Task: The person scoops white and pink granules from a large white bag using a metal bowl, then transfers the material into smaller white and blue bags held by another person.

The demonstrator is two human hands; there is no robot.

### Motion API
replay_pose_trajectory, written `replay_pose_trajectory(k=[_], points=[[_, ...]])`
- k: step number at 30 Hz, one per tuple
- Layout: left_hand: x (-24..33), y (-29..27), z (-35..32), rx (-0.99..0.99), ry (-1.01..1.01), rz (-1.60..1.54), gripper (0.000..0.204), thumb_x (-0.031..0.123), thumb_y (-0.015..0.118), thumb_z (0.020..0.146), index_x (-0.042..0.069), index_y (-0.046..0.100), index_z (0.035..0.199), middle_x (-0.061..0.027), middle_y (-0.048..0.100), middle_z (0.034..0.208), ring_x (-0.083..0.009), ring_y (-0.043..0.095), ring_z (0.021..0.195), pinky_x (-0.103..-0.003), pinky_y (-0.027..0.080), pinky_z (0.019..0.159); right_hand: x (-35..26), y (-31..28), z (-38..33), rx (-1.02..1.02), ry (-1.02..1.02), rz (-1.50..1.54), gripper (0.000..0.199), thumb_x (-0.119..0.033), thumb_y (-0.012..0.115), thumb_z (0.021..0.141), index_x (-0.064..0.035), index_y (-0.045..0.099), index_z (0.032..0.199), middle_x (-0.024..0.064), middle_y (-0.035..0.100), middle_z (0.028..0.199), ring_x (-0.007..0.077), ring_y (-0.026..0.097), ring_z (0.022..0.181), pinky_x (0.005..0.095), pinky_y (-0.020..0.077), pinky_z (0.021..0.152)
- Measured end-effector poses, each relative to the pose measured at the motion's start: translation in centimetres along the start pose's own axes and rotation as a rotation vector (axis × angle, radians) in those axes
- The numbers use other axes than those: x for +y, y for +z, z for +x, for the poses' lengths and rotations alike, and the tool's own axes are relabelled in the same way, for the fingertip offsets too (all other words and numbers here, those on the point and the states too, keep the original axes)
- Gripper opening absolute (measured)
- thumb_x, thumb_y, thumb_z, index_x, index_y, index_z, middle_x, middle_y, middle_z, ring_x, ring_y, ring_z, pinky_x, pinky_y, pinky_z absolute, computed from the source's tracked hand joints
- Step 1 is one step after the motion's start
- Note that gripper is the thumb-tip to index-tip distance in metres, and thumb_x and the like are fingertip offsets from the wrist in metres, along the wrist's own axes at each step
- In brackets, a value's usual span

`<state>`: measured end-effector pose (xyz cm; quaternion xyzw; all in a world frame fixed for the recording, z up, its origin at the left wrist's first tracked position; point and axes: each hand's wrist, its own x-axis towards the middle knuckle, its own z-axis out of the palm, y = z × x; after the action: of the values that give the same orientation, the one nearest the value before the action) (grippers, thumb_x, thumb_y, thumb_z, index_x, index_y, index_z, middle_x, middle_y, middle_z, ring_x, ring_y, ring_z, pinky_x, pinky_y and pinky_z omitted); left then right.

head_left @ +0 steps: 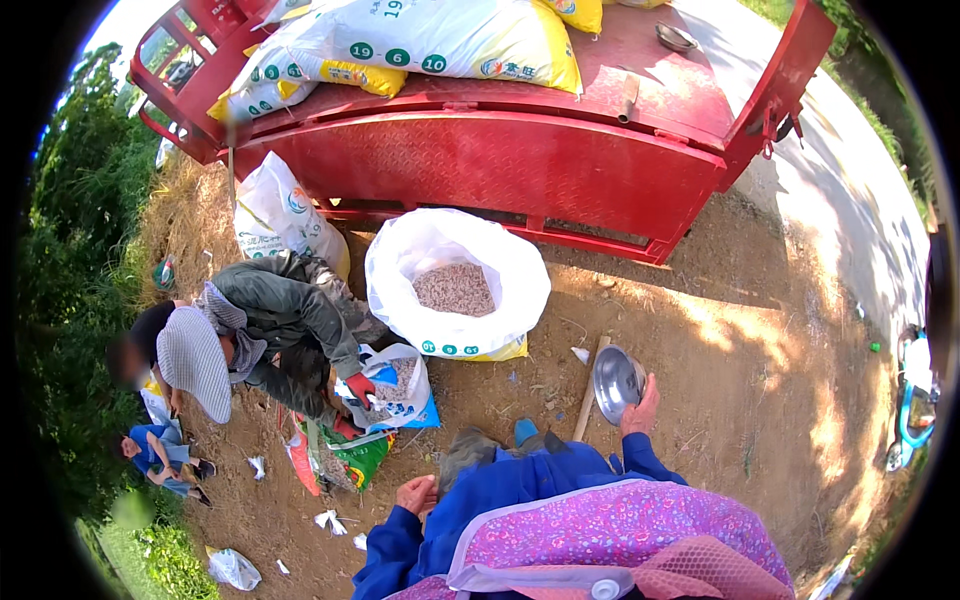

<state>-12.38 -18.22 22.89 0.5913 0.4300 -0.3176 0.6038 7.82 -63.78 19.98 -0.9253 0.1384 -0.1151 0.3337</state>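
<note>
two hands out low: right hand (641, 405) curled on rim of round shiny metal basin (617, 383), just right of wooden stick (589, 389); left hand (416, 494) loosely closed, empty. tilted basin could slip to dirt; open white sack of pinkish granules (455, 285) farther left.

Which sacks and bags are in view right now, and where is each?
Open white woven sack of pinkish granules: on dirt below the red cart bed.
White-and-yellow printed sacks: stacked on the cart.
Small white-blue bag: held open by a crouching co-worker.
Green bag: lying beneath it.
</note>
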Motion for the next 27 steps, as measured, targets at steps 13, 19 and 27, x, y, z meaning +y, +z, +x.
replay_pose_trajectory(k=[13, 19, 27], points=[[8.4, -1.1, 3.9, -0.316, 0.124, 0.205, 0.041, 0.026, 0.067, 0.085, -0.001, 0.06, 0.115, -0.0108, 0.066, 0.102, -0.0159, 0.062, 0.091, -0.026, 0.049, 0.081, -1.1, -1.7, 4.0, 0.189, 1.207, 0.951, 0.059, -0.001, 0.042, 0.081, -0.0184, 0.028, 0.135, 0.0193, 0.04, 0.133, 0.0465, 0.048, 0.113, 0.0732, 0.0445, 0.075], [6.5, -1.3, 7.7, -0.223, 0.329, 0.264, 0.041, 0.035, 0.063, 0.087, 0.0, 0.065, 0.107, -0.0092, 0.069, 0.095, -0.0152, 0.063, 0.085, -0.027, 0.05, 0.076, -2.2, 1.7, 13.3, 0.04, 1.206, 1.271, 0.055, -0.008, 0.044, 0.08, -0.0064, 0.032, 0.134, 0.0218, 0.042, 0.132, 0.0422, 0.047, 0.117, 0.0648, 0.0447, 0.088], [3.1, 2.2, 15.6, -0.181, 0.326, 0.005, 0.038, 0.031, 0.062, 0.087, 0.001, 0.063, 0.11, -0.0105, 0.068, 0.099, -0.0155, 0.063, 0.091, -0.029, 0.049, 0.081, -11.0, 0.3, 40.9, 0.064, 0.6, 1.551, 0.052, -0.011, 0.049, 0.082, -0.0093, 0.036, 0.132, 0.0195, 0.05, 0.125, 0.0421, 0.051, 0.112, 0.0633, 0.0487, 0.083]])
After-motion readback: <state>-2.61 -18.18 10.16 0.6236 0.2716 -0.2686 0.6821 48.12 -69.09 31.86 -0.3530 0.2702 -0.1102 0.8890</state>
